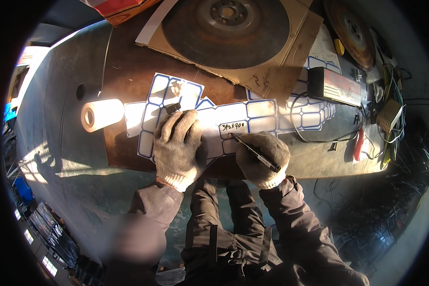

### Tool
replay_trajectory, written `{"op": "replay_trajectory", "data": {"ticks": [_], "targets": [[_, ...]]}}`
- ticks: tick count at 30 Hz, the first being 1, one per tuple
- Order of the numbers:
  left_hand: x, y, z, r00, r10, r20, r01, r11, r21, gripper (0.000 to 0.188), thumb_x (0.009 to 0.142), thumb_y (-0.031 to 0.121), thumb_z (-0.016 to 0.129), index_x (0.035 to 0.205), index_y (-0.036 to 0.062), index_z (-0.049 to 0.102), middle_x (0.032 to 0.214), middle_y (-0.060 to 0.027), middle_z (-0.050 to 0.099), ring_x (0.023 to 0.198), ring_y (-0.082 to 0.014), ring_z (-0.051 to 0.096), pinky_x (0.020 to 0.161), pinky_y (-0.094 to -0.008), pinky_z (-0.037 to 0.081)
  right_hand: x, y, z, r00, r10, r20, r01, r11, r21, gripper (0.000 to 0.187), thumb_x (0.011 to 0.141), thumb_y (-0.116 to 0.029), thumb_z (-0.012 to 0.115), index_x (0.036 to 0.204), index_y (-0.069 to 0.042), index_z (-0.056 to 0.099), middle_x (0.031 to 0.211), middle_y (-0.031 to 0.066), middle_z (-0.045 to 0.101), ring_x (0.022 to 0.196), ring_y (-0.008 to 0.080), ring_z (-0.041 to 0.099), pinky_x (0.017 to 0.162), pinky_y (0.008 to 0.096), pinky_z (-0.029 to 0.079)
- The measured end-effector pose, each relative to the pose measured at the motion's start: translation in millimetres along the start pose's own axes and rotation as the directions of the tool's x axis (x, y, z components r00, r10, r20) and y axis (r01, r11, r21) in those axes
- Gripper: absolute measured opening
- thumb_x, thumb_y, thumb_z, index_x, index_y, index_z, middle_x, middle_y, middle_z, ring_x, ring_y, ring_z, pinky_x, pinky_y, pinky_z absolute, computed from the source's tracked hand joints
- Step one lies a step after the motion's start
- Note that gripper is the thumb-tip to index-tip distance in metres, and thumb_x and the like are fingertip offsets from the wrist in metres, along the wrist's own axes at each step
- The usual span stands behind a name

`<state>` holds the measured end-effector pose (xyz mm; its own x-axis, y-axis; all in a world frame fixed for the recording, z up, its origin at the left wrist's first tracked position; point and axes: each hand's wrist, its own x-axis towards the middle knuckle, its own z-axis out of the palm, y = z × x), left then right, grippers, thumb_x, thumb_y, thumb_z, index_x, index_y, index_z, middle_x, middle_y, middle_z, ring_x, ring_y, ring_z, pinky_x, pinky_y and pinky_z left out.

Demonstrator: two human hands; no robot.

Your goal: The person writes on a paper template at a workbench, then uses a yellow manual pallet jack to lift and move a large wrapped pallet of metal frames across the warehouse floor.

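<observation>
Nearer the handwriting point(233, 127) at frame centre, the right hand point(268, 150) pinched a marker point(265, 160) over the crosswise label sheet point(260, 109) (left hand point(178, 145) half-curled leftward, grip unclear).

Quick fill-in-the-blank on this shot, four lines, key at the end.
1. The pen is in the ____ hand.
2. The left hand rests on label sheets with ____ borders.
3. The big disc at top lies on ____.
4. Both hands wear ____.

Key: right; blue; cardboard; gloves
</observation>
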<state>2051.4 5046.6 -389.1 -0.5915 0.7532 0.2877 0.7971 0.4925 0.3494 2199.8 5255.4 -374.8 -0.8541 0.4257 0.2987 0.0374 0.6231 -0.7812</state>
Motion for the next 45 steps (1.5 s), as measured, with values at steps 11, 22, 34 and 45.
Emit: {"op": "replay_trajectory", "data": {"ticks": [11,22,34,45], "targets": [[0,0,-1,1.0,-0.008,-0.001,0.008,1.0,-0.001,0.049,0.086,0.01,0.087,0.135,0.0124,0.078,0.155,-0.0062,0.071,0.147,-0.0389,0.066,0.12,-0.0567,0.06,-4,-1,-1,0.997,0.006,-0.077,-0.01,0.999,-0.046,0.031,0.086,0.003,0.089,0.114,-0.008,0.082,0.095,0.0134,0.084,0.084,0.0375,0.085,0.074,0.0444,0.068],[-2,-1,0,1.0,0.004,0.017,-0.004,1.0,-0.007,0.055,0.09,0.01,0.084,0.143,0.0147,0.073,0.159,-0.0071,0.07,0.148,-0.041,0.065,0.122,-0.057,0.055,-4,1,-1,0.998,-0.015,-0.06,0.015,1.0,0.0,0.03,0.087,0.005,0.087,0.114,-0.007,0.082,0.095,0.0151,0.083,0.084,0.0382,0.085,0.074,0.0447,0.068],[-2,-2,1,1.0,0.018,0.009,-0.018,1.0,0.011,0.055,0.088,0.01,0.084,0.142,0.014,0.073,0.158,-0.0078,0.07,0.148,-0.0416,0.066,0.122,-0.058,0.056,-9,0,-1,0.992,0.048,-0.114,-0.051,0.998,-0.029,0.028,0.089,0.004,0.087,0.115,-0.006,0.084,0.095,0.0155,0.083,0.084,0.0389,0.084,0.075,0.0452,0.068],[-5,-4,2,1.0,0.028,0.0,-0.028,1.0,-0.007,0.057,0.089,0.009,0.083,0.145,0.0137,0.074,0.159,-0.0079,0.07,0.148,-0.0411,0.066,0.122,-0.0575,0.056,-8,0,-2,0.991,0.023,-0.132,-0.033,0.997,-0.077,0.023,0.091,0.004,0.088,0.112,-0.005,0.084,0.094,0.0161,0.083,0.083,0.0375,0.085,0.074,0.0434,0.069]]}}
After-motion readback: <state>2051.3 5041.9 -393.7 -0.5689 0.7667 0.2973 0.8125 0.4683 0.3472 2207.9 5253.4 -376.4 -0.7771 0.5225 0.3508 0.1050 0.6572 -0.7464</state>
